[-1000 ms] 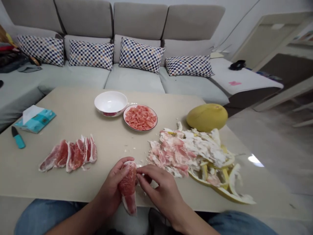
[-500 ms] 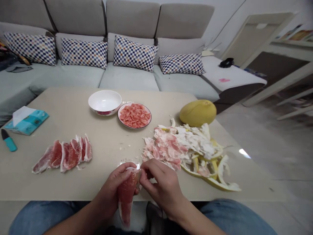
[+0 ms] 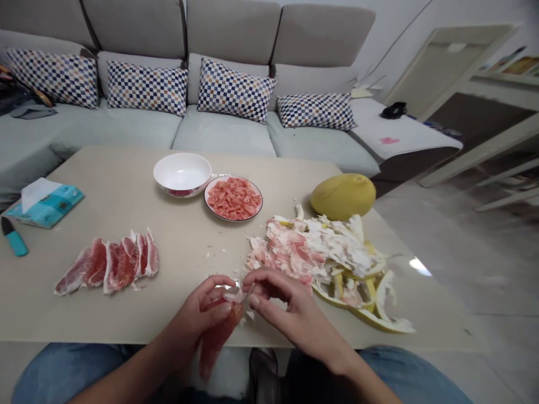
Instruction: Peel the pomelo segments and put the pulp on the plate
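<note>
My left hand (image 3: 201, 314) grips a red pomelo segment (image 3: 221, 335) at the table's front edge, its lower end hanging past the edge. Close against the segment's upper end, my right hand (image 3: 286, 308) pinches at a pale bit of membrane, too small to see clearly. Left of my hands lies a row of several unpeeled pomelo segments (image 3: 122, 262). To the right spreads a heap of pomelo peel and membrane (image 3: 315, 252). Farther back, a dark-rimmed plate (image 3: 206, 203) holds peeled pink pulp (image 3: 234, 197).
A white bowl (image 3: 182, 171) stands beside the plate. One whole yellow pomelo (image 3: 343, 196) sits behind the peel heap. At the left lie a blue tissue pack (image 3: 48, 205) and a small knife (image 3: 16, 242) with a turquoise handle. A sofa with checkered cushions (image 3: 236, 90) is beyond the table.
The segment has tilted in my left hand, its lower end swinging left. My right hand's fingers have opened out a little at its top. The camera view has shifted slightly to the right.
</note>
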The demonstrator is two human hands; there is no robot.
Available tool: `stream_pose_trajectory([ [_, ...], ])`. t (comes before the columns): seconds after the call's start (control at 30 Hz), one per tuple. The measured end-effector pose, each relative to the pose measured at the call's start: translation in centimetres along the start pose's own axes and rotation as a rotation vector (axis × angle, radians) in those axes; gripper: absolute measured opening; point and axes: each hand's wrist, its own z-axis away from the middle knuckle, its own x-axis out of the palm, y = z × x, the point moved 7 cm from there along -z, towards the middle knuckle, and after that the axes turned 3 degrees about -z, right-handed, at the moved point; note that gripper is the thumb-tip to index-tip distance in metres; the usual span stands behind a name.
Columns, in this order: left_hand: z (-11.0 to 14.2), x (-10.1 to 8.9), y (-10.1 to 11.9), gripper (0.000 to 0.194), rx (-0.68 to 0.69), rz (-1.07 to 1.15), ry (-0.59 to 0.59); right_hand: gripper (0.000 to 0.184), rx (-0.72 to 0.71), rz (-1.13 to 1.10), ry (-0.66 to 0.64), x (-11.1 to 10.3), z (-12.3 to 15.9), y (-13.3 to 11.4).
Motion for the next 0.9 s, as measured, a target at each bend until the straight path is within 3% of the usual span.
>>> stream_pose_trajectory([
  [0.1,0.0,0.0,0.3,0.033,0.040,-0.030,-0.002,0.032,0.009,-0.076,-0.058,0.4,0.0,0.0],
  [0.23,0.1,-0.1,0.2,0.036,0.052,-0.079,0.017,0.005,-0.072,-0.043,0.005,0.5,0.0,-0.4],
  [0.47,0.7,0.0,-0.3,0.033,0.017,-0.217,0.031,0.009,-0.126,-0.009,0.042,0.7,0.3,-0.8],
  [0.6,0.9,0.3,-0.9,0.033,-0.045,-0.263,-0.035,0.007,-0.093,-0.010,0.082,0.4,0.3,-0.4],
  [0.77,0.9,0.2,-1.3,0.052,-0.104,-0.321,-0.105,0.010,-0.022,-0.010,0.103,0.4,0.3,0.1],
  [0.9,1.0,-0.3,-0.7,0.067,0.015,-0.458,-0.018,0.014,0.078,-0.105,0.092,1.0,0.4,0.7],
])
